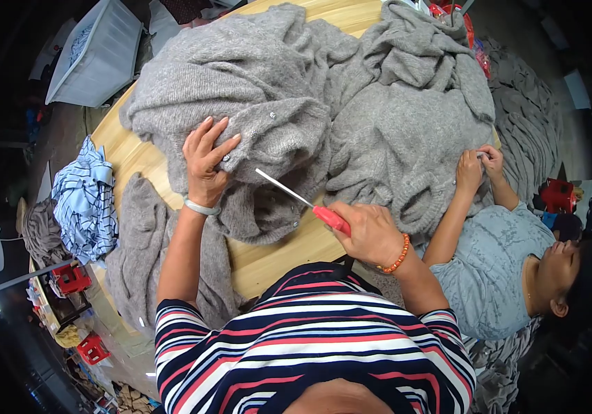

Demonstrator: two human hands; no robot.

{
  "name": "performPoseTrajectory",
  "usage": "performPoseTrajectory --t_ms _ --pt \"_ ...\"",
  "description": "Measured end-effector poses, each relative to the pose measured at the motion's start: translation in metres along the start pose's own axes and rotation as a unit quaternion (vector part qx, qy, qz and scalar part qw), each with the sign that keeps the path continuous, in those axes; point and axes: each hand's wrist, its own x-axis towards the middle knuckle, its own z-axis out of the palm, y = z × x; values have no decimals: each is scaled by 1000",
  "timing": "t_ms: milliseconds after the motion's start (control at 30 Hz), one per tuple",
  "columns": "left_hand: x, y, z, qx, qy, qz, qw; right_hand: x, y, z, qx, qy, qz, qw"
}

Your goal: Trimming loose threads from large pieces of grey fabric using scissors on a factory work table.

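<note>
A grey knit cardigan [206,83] lies bunched in front of me, with small shiny buttons [272,115] along its edge. My left hand [206,162] rests on the cardigan with its fingers spread, close to one of the buttons. In my right hand [368,231] is a red-handled tool [332,219] with a long, thin, pale shaft. Its tip hovers over the garment's folds, to the right of my left hand. Whether the shaft is one blade or two closed together, I cannot tell.
More grey knitwear [406,131] covers the right of the wooden table [261,265]. A co-worker [503,262] at the right handles its edge. A grey garment [140,234] hangs over the near left edge, beside blue checked cloth [85,200]. A white bin [99,58] stands at the far left.
</note>
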Motion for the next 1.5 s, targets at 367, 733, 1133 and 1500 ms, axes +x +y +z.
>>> performPoseTrajectory --t_ms 367,733,1133,1500 --pt "39 53 2 129 -154 43 979 4 13 -5 10 19 33 999" --pt "74 23 78 -42 -210 12 977 -13 32 -15 -17 7 102 995" --pt "81 35 153 -82 -327 -144 930 -18 49 -13 -30 25 145 989" --pt "32 76 73 -248 -8 -12 969 -31 38 -14 3 57 111 992"
